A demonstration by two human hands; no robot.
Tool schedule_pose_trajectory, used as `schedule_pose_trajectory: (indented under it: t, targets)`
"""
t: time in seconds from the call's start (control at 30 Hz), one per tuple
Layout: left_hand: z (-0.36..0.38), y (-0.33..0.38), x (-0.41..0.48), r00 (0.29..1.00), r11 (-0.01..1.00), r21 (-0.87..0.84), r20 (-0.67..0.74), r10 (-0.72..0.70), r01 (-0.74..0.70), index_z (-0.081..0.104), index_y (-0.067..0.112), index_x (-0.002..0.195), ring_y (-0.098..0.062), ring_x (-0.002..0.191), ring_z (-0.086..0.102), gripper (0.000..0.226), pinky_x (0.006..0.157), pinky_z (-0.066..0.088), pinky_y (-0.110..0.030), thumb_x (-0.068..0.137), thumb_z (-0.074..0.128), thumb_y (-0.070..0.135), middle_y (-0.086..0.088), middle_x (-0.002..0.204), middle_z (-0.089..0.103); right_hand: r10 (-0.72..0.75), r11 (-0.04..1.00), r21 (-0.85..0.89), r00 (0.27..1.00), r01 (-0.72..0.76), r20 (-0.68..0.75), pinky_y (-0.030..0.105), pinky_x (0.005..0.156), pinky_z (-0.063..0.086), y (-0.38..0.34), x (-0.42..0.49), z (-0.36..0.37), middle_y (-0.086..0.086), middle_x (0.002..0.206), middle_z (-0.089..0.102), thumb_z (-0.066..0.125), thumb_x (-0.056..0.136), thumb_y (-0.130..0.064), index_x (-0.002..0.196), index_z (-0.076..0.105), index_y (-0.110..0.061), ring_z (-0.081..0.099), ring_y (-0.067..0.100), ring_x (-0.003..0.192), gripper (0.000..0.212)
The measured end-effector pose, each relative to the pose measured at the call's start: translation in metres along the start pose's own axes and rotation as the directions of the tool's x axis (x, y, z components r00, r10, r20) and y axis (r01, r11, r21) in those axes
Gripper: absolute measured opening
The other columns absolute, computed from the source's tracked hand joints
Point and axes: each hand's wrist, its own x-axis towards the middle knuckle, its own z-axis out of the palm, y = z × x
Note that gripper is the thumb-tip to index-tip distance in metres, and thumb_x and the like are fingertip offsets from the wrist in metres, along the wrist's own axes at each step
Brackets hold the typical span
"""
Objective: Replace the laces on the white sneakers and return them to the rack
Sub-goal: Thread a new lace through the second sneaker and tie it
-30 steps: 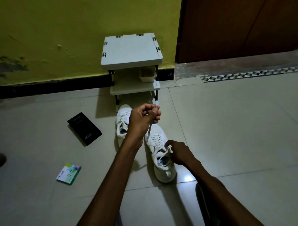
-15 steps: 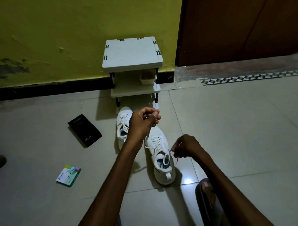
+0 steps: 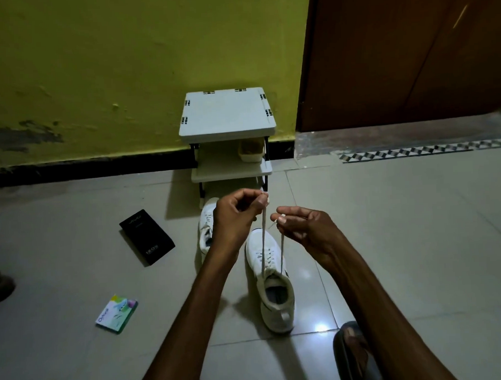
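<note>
Looking down on a dim tiled floor [image 3: 389, 241]. At centre frame, pinching one end of a white lace [image 3: 263, 241] in the left grip [image 3: 233, 219], a bare hand with fingers curled round it. Pinching the other end in the right grip [image 3: 305, 227], thumb and fingertips closed on it, just beside the left and slightly lower. Drawn up taut in two strands from the top eyelets of the near white sneaker [image 3: 277, 315], at lower centre, toe toward the rack and heel toward the camera. Partly hidden behind the left wrist, a second white sneaker [image 3: 206, 220], close to the rack's foot. Above centre, against a yellow-green wall [image 3: 94, 67], a small white two-shelf rack [image 3: 226, 112], with a pale tub [image 3: 252, 154] on the lower shelf. Left of centre on the floor, a black box [image 3: 146, 237] with a faint logo resembling "vivo" and smaller characters too small to read surely. At lower left, a white-and-green packet [image 3: 117, 313], its printed word too blurred to read. At upper right, a brown door [image 3: 395, 54], with a black-and-white checked strip [image 3: 425, 150] below it. At bottom right, a foot in a dark sandal [image 3: 354, 349]. At the left edge, a dark shape, cut off and unclear.
</note>
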Motion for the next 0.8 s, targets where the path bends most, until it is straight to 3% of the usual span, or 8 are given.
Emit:
schedule_pose_trajectory:
  t: [0.1,0.2,0.3,0.43,0.53,0.63,0.8]
  targets:
    - [0.000,-0.001,-0.001,1.000,1.000,-0.002,-0.001,0.005,-0.005,0.071,0.007,0.102,0.002,0.075,0.065,0.013,0.063,0.049,-0.011,0.092,0.065,0.013,0.001,0.088,0.072,-0.051,0.995,-0.086,0.999,0.051,0.007,0.023,0.077,0.057,-0.003,-0.001,0.003,0.016,0.099,0.074,0.066,0.087,0.000,0.109,0.067,0.002,0.072,0.022,0.089,0.023]
    - [0.000,-0.003,-0.001,1.000,1.000,-0.020,-0.009,-0.004,0.003,0.070,0.009,0.099,-0.003,0.079,0.066,0.010,0.066,0.052,-0.014,0.092,0.065,0.014,-0.002,0.089,0.072,-0.039,0.999,-0.004,0.998,0.039,0.053,0.027,0.081,0.058,-0.005,0.000,0.003,0.017,0.105,0.073,0.063,0.085,0.007,0.113,0.064,0.001,0.072,0.027,0.096,0.029]
    - [-0.001,-0.002,-0.002,1.000,1.000,-0.027,-0.003,-0.011,0.011,0.070,0.009,0.098,-0.001,0.078,0.067,0.009,0.066,0.051,-0.014,0.092,0.064,0.013,0.002,0.087,0.072,-0.059,0.997,-0.055,0.998,0.058,-0.025,0.028,0.081,0.058,-0.003,-0.002,0.005,0.016,0.098,0.075,0.069,0.085,-0.003,0.109,0.068,0.001,0.073,0.028,0.092,0.024]
    - [-0.003,0.001,-0.003,1.000,0.999,-0.038,0.011,0.001,0.000,0.071,0.005,0.101,0.002,0.077,0.067,0.012,0.065,0.049,-0.011,0.091,0.065,0.008,0.002,0.088,0.073,-0.241,0.922,-0.344,0.958,0.176,-0.158,0.023,0.060,0.054,0.002,0.000,0.010,0.007,0.076,0.074,0.069,0.089,-0.030,0.092,0.076,-0.010,0.064,0.012,0.063,0.021]
    - [-0.002,0.001,-0.004,1.000,0.999,-0.033,0.001,0.006,-0.006,0.072,0.006,0.102,0.002,0.079,0.067,0.014,0.066,0.049,-0.010,0.089,0.067,0.007,0.001,0.091,0.073,-0.434,0.771,-0.576,0.886,0.273,-0.161,0.022,0.057,0.052,0.005,0.005,0.012,-0.008,0.080,0.073,0.072,0.086,-0.036,0.088,0.079,-0.020,0.066,0.002,0.068,0.017]
    - [-0.001,0.001,-0.005,1.000,1.000,-0.025,-0.007,0.008,-0.008,0.072,0.006,0.102,0.003,0.079,0.067,0.014,0.066,0.049,-0.011,0.089,0.067,0.008,0.001,0.093,0.073,-0.461,0.769,-0.554,0.877,0.321,-0.132,0.022,0.057,0.053,0.005,0.006,0.014,-0.006,0.088,0.074,0.075,0.084,-0.027,0.092,0.078,-0.018,0.068,0.009,0.072,0.012]
    - [-0.004,0.007,-0.007,1.000,0.999,-0.050,0.010,0.018,-0.018,0.072,0.005,0.101,0.002,0.077,0.066,0.013,0.066,0.049,-0.012,0.089,0.068,0.008,-0.001,0.091,0.074,-0.517,0.754,-0.541,0.845,0.373,-0.138,0.024,0.060,0.053,0.007,0.005,0.016,-0.006,0.084,0.074,0.077,0.083,-0.025,0.089,0.079,-0.019,0.068,0.008,0.074,0.009]
